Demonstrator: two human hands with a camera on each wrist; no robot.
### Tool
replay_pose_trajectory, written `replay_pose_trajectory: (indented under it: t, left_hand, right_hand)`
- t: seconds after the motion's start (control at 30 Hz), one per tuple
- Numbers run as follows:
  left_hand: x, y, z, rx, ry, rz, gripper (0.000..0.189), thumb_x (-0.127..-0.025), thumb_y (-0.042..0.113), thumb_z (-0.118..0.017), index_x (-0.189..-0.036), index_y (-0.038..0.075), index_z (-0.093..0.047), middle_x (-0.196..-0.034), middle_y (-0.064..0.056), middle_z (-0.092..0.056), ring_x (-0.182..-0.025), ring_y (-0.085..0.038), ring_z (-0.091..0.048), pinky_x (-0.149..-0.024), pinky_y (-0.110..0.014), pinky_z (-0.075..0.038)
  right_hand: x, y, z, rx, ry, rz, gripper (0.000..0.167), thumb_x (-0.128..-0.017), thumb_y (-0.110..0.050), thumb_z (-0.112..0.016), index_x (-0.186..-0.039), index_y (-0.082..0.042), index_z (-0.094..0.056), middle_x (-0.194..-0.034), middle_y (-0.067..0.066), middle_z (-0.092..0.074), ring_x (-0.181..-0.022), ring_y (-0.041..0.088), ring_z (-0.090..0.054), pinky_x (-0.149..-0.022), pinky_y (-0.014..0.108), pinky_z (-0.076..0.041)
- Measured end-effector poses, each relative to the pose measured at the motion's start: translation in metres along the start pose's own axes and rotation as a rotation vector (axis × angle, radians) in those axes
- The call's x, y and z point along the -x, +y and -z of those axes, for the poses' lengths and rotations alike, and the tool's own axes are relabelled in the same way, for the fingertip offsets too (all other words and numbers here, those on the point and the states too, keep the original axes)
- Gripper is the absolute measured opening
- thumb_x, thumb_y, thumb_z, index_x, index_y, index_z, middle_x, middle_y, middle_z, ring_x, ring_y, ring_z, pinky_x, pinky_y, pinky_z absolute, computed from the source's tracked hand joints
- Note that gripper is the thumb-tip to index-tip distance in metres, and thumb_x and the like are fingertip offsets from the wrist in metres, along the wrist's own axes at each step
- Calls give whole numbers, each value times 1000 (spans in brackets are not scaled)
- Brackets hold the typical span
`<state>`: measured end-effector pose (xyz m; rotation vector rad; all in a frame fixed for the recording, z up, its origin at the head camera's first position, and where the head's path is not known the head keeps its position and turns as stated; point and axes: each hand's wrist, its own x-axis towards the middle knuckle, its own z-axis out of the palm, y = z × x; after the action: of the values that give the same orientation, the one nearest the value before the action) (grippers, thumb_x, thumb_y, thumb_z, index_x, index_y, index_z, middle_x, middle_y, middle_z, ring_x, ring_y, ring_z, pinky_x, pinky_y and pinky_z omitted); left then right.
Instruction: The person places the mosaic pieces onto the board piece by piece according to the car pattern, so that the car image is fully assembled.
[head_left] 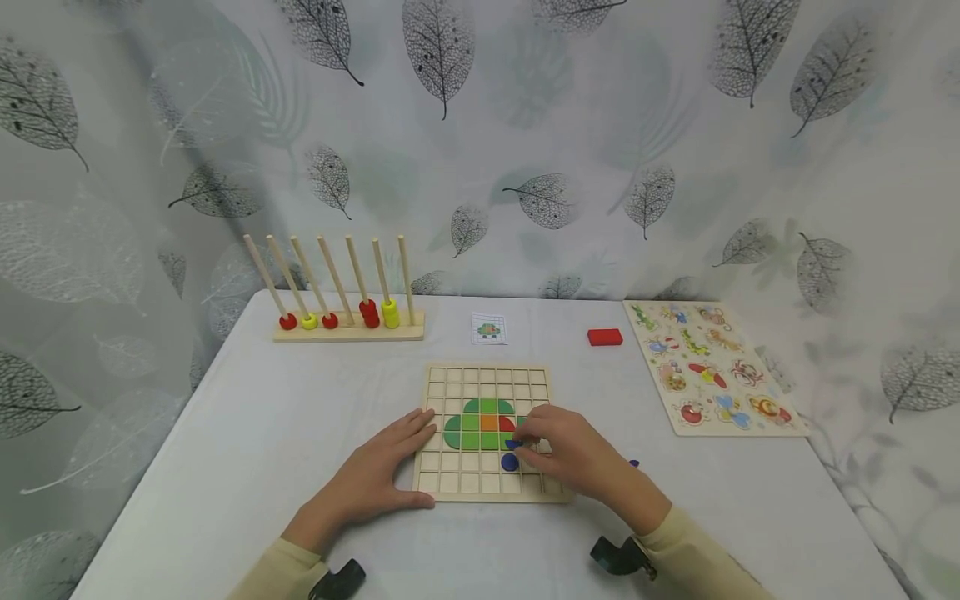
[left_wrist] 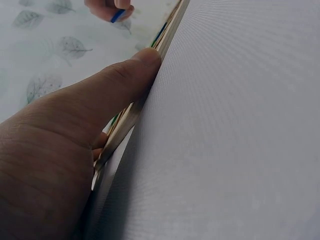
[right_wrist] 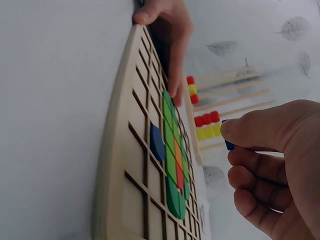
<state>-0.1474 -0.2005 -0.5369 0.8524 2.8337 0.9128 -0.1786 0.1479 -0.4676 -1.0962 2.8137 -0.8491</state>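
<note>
A wooden grid board (head_left: pixel 463 482) lies on the table, bearing green pieces (head_left: pixel 469 422), an orange square (head_left: pixel 489 422) and a red piece (head_left: pixel 506 424). My left hand (head_left: pixel 378 467) steadies the board at its left side, fingertips on the edge and thumb at the near corner. Over the board's right part, my right hand (head_left: pixel 573 454) pinches a small blue piece (right_wrist: pixel 228 142) between thumb and fingers. In the right wrist view this piece is clear of the board. A blue round piece (head_left: pixel 510 462) sits in a cell just below the green ones.
Behind the board lie a picture card (head_left: pixel 489 328) and a red block (head_left: pixel 604 337). A peg stand (head_left: pixel 348 332) with red and yellow beads is back left, an animal puzzle board (head_left: pixel 716 371) at right. Another blue piece (head_left: pixel 634 462) shows beyond my right wrist.
</note>
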Motion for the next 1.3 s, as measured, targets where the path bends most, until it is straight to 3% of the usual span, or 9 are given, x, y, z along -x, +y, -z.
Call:
replay_pose_trajectory:
  t: [0.37, 1.03, 1.3]
  left_hand:
    - [0, 0, -1, 22, 2, 2, 110, -81, 72, -84, -166, 13, -47, -177, 5, -30, -164, -22, -24, -124, -60, -35]
    - [-1, -1, -2, 25, -1, -6, 109, -83, 74, -81, -167, 14, -46, -178, 5, -29, -164, -20, -22, -124, -59, -35]
    - [0, -2, 0, 23, 3, -12, 109, -82, 74, -82, -166, 13, -47, -177, 5, -30, -164, -21, -23, -124, -59, -35]
  right_hand:
    - [-9, -9, -18, -13, 16, 30, 13, -93, -16, -89, -103, -20, -80, -103, -12, -71, -97, 5, -64, -90, 30, -61]
    - [-25, -22, -43, 20, -56, 29, 7, -96, -21, -86, -101, -21, -81, -95, -15, -68, -90, 5, -60, -83, 28, -57]
    - [-30, -25, -52, 39, -64, 71, 5, -95, -18, -85, -99, -17, -83, -90, -12, -67, -83, 4, -56, -76, 25, -52]
